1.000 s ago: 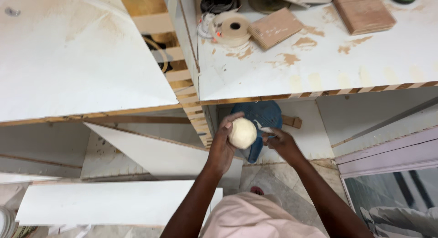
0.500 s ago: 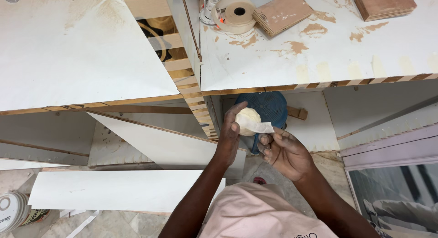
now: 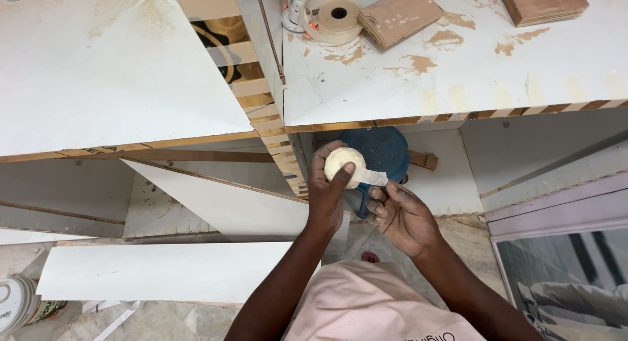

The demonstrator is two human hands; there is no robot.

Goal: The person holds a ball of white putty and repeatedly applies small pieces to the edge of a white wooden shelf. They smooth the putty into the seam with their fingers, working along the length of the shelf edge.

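Left hand (image 3: 327,194) wraps its fingers around a cream tape roll (image 3: 345,166), held below the white bench's (image 3: 458,79) front edge; right hand (image 3: 402,213), half open, pinches the roll's loose tape end (image 3: 374,177) between fingertips.

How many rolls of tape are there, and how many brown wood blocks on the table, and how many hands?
Tape rolls: 2, one in the left hand as a pale tape roll, one tan roll on the worktable
Brown wood blocks: 2, a flat block and a corner block
Hands: 2, counting the right hand
Total: 6
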